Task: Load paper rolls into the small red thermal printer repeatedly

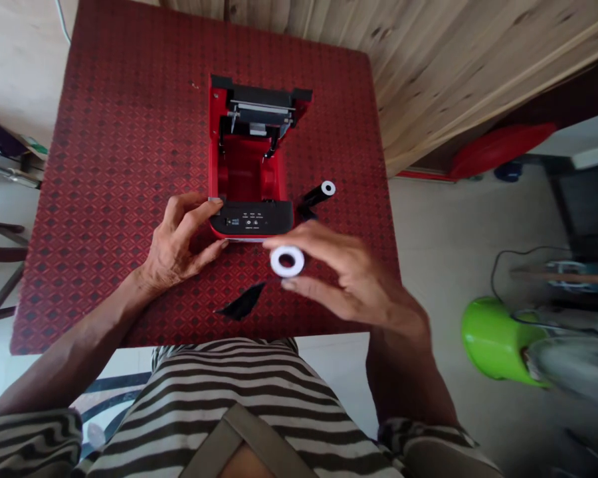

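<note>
A red and black printer (252, 218) stands on the table with its lid (262, 106) raised and its red inner bay exposed. My left hand (177, 242) grips the front left corner of it, fingers on the black top panel and thumb low on the front. In front of the printer, my right hand (341, 269) pinches a small paper roll (278, 267) between thumb and fingers, its white ring-shaped end facing up. A black piece of film or paper (243, 303) lies or hangs left of this roll; whether they are joined I cannot tell.
A second roll, black-sided with a white end (315, 194), lies right of the printer near something dark. The patterned red table (129, 133) meets a wooden panel (428, 60) at the back right. A green bucket (491, 338) stands on the floor at right.
</note>
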Tool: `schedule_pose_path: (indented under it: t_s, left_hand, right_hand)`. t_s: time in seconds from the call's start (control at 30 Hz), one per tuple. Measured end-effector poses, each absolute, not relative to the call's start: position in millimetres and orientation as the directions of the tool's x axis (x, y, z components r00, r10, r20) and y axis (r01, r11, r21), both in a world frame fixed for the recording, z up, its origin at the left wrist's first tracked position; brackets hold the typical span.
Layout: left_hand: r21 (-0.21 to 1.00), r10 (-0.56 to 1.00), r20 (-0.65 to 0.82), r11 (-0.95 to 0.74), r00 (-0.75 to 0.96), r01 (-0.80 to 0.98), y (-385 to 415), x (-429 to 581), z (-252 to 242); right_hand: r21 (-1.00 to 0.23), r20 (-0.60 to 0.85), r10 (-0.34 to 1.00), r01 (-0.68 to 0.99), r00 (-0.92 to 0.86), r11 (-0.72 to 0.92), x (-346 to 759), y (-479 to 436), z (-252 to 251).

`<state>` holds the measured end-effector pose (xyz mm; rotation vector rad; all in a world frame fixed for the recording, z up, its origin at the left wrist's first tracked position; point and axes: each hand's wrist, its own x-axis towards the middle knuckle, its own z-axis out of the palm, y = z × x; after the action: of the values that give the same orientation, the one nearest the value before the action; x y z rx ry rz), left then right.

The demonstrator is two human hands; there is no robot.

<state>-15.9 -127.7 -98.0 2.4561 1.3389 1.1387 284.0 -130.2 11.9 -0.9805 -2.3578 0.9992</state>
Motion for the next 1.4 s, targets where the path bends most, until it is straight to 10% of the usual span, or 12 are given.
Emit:
schedule_pose_path:
  t_s: [0.27, 0.67, 0.9, 1.4]
  left_hand:
    - [0.478, 0.758, 0.57, -0.62, 0.317, 0.622, -128.7, -14.3, -100.9]
    - [0.438, 0.749, 0.573, -0.623, 0.332, 0.648, -128.9, -13.1, -98.8]
    - [0.436, 0.75, 0.565, -0.626, 0.344, 0.647, -128.8, -13.3, -97.1]
    - [0.435, 0.725, 0.593, -0.655, 0.351, 0.618, -127.6, -13.6, -95.4]
  right_hand:
    - [-0.454, 0.241, 0.778, 0.642, -0.58, 0.618, 236.1, -48.6, -9.2]
    - [-0.383, 0.213, 0.757, 0.659, -0.618, 0.647, 218.8, -30.2, -28.9]
    - [-0.163, 0.0, 0.804, 0.793, -0.595, 0.587, 203.6, -27.1, -18.1]
    - [-0.545, 0.202, 0.668, 0.485, -0.716, 0.684, 237.9, -50.1, 4.3]
